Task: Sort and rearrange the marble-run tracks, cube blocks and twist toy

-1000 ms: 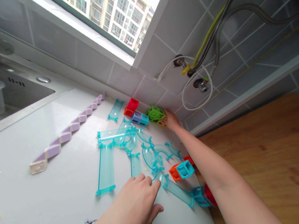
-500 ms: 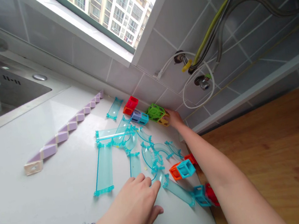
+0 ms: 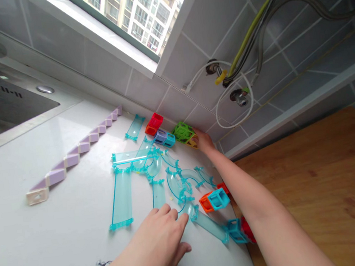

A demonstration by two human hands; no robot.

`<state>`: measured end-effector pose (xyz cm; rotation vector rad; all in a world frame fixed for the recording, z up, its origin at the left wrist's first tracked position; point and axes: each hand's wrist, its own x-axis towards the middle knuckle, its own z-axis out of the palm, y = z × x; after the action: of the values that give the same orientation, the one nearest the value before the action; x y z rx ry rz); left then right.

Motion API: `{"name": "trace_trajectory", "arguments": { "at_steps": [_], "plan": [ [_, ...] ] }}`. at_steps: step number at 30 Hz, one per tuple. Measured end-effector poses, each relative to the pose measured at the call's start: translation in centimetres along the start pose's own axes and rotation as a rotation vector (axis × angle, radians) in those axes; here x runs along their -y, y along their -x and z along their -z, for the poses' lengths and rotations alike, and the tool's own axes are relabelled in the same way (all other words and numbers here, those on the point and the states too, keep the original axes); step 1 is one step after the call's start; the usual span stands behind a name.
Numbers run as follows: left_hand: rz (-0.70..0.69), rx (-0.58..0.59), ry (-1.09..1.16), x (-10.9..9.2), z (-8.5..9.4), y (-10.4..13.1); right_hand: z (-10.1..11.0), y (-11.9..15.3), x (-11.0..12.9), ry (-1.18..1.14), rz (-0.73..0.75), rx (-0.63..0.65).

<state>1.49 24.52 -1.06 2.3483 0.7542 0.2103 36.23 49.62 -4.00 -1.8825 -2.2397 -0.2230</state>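
My right hand (image 3: 204,141) is closed round a yellow toy block (image 3: 193,142) by the wall; some of its fingers are hidden. Against that block sits a green openwork block (image 3: 182,131). To their left are a purple-and-blue block pair (image 3: 164,138) and a red block (image 3: 154,124). My left hand (image 3: 165,237) hovers over the counter, palm down with thumb apart, holding nothing. Just beyond its fingers lie clear teal track pieces, among them a short straight track (image 3: 158,193), a long track (image 3: 121,199) and a curved track (image 3: 174,183).
A lilac-and-white folded strip (image 3: 71,160) lies across the counter (image 3: 22,236). An orange block (image 3: 206,203) and a blue block (image 3: 219,198) stand near the right edge, with another blue block (image 3: 236,231) closer. The sink (image 3: 29,98) is at left; hoses (image 3: 257,34) hang at right.
Both hands keep nearly the same pose, the right still at the yellow block. The whole view has shifted slightly; no block or track has clearly moved on the counter.
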Motion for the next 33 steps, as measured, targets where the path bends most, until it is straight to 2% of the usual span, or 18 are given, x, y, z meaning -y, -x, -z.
{"name": "trace_trajectory", "arguments": {
  "at_steps": [4, 8, 12, 15, 18, 20, 22, 24, 26, 29, 31, 33],
  "plan": [
    [-0.012, -0.037, -0.008, 0.2, -0.5, 0.0, -0.2, 0.0, 0.1, 0.024, -0.014, 0.008],
    [-0.025, -0.067, -0.009, 0.2, -0.5, 0.3, 0.6, 0.3, 0.5, 0.043, -0.023, 0.038],
    [-0.037, -0.079, -0.017, 0.0, -0.3, 0.6, 2.7, 1.4, 0.8, 0.106, -0.072, -0.027],
    [-0.049, -0.105, -0.040, 0.1, -0.3, 0.7, 5.2, 2.7, 1.1, 0.139, -0.060, -0.049],
    [-0.075, -0.133, -0.064, 0.5, -0.8, 0.7, 8.6, 5.2, 2.5, 0.163, 0.015, -0.034],
    [-0.101, -0.146, -0.077, 0.8, -1.1, 0.5, 11.1, 7.7, 4.4, 0.170, 0.067, -0.061],
    [-0.117, -0.158, -0.094, 1.1, -1.5, 0.1, 13.3, 11.2, 7.0, 0.161, 0.096, -0.132],
    [-0.095, -0.198, -0.124, 1.2, -1.7, -0.3, 14.6, 15.6, 10.3, 0.109, 0.063, -0.215],
    [-0.062, -0.281, -0.163, 1.2, -1.8, -0.7, 14.2, 20.7, 13.9, 0.006, -0.026, -0.297],
    [-0.072, -0.403, -0.189, 1.0, -1.6, -1.3, 10.8, 28.1, 18.4, -0.205, -0.208, -0.378],
    [-0.104, -0.454, -0.182, 0.8, -1.4, -1.5, 7.6, 31.6, 20.3, -0.388, -0.304, -0.361],
    [-0.144, -0.486, -0.177, 0.7, -1.4, -1.6, 5.0, 33.3, 21.2, -0.592, -0.364, -0.355]
  ]
}}
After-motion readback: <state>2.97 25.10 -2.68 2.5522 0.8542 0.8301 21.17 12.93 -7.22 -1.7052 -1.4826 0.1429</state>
